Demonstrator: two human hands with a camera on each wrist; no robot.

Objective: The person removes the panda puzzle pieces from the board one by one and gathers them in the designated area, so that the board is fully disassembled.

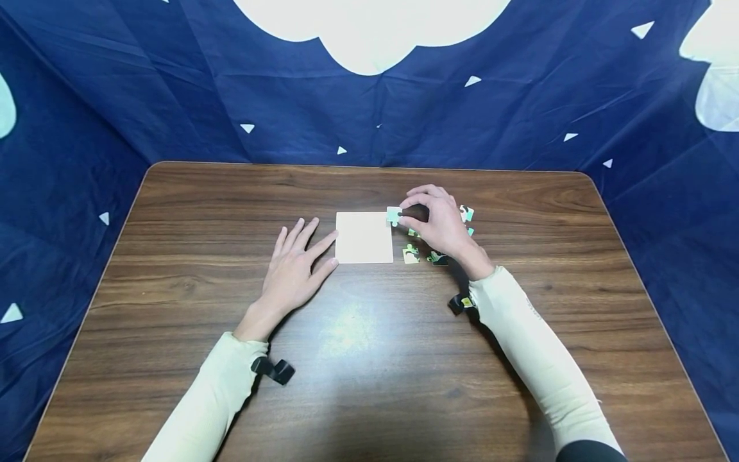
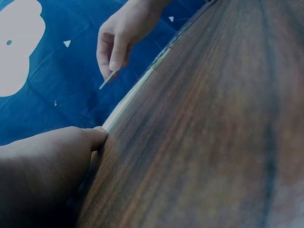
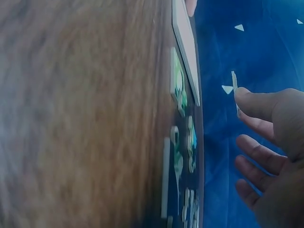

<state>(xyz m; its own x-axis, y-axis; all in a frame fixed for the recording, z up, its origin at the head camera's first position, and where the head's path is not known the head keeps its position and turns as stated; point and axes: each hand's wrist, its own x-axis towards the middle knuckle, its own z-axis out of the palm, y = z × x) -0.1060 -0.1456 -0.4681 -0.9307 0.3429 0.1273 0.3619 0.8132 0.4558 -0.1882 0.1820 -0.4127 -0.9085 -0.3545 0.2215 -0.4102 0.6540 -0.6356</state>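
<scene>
In the centre of the head view, a square pale board [image 1: 364, 237] is laid flat on a brown wood-grain worktop [image 1: 358, 398]. Just left of centre, the left hand [image 1: 290, 274] is rested on the worktop, its fingers spread wide and the tips of the thumb and index finger set at the board's left edge. Right of centre, a pale blue-green puzzle piece [image 1: 393, 215] is pinched between the thumb and fingers of the right hand [image 1: 440, 221]; it is held over the board's upper right corner and, in both wrist views, is seen raised above the worktop. To the board's right, several loose puzzle pieces [image 1: 410, 255] are scattered, some partly hidden by the right hand. The upper frame is filled by a dark blue backdrop [image 1: 173, 96] patterned with white clouds and triangles.
</scene>
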